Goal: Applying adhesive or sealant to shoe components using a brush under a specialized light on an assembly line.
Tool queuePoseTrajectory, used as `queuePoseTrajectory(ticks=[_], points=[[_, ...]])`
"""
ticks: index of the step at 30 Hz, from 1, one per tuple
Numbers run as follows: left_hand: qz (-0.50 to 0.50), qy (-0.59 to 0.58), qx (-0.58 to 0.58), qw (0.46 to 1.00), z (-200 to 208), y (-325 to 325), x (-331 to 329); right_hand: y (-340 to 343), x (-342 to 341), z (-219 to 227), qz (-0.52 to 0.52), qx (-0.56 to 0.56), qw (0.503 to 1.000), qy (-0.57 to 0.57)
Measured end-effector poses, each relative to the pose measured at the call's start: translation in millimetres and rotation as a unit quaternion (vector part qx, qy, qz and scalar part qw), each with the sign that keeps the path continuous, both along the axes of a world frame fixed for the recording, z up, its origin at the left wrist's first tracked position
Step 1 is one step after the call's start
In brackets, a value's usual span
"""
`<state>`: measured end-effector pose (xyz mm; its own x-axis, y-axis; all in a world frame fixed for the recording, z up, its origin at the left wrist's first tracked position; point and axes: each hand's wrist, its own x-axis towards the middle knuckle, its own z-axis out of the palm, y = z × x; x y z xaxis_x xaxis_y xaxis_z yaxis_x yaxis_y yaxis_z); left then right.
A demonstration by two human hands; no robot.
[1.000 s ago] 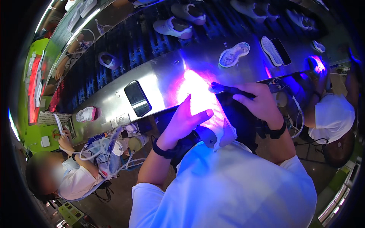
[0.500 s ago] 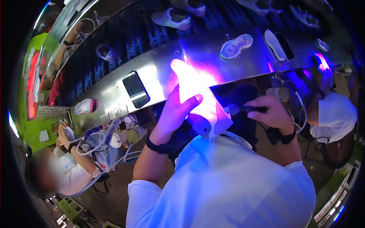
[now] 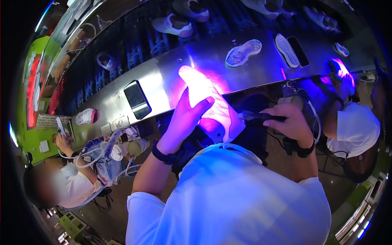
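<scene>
One shoe [image 3: 209, 98]: lit glaring white and pink, toe pointing away over the bench [image 3: 157, 90], heel end reaching past the near edge toward the wearer's shirt [image 3: 237, 183].
Left hand [image 3: 179, 120]: grasping the shoe from its left side — thumb laid over the top, the other fingers mostly hidden.
Right hand [image 3: 288, 120]: fingers closed around the handle of a dark brush [image 3: 270, 117], held to the right of the shoe.
Brush tip: right at the shoe's heel end; whether it touches, I cannot tell.
Wrists: a dark band on each.
Bench, left of the shoe: a phone [image 3: 137, 100] lying flat, and farther left a small pale piece with a pink edge [image 3: 85, 117].
Bench, right of the shoe: a pale sole [image 3: 243, 53], then a narrower white sole [image 3: 287, 51] beside a black phone [image 3: 297, 52].
Beyond the bench: a dark slatted rack [image 3: 141, 52] with several shoes, one pale shoe [image 3: 173, 26] among them.
Neighbours: a person in white [image 3: 81, 188] at the left, another white shirt [image 3: 353, 128] at the right — both seated.
</scene>
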<state>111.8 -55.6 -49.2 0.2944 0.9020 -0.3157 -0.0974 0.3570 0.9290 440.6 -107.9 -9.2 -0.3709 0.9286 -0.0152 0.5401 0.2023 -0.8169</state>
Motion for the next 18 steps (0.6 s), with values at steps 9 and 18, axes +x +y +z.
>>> queuePoseTrajectory(ticks=[9,18], points=[[0.041,-0.160,-0.148,0.975,15.4,-17.2,-9.1,-7.4,-17.9,12.3,-0.015,0.044,0.999,0.006],[-0.124,-0.399,-0.211,0.884,4.4,-36.4,-46.4,7.2,-57.8,64.0,0.000,0.135,0.989,-0.053]])
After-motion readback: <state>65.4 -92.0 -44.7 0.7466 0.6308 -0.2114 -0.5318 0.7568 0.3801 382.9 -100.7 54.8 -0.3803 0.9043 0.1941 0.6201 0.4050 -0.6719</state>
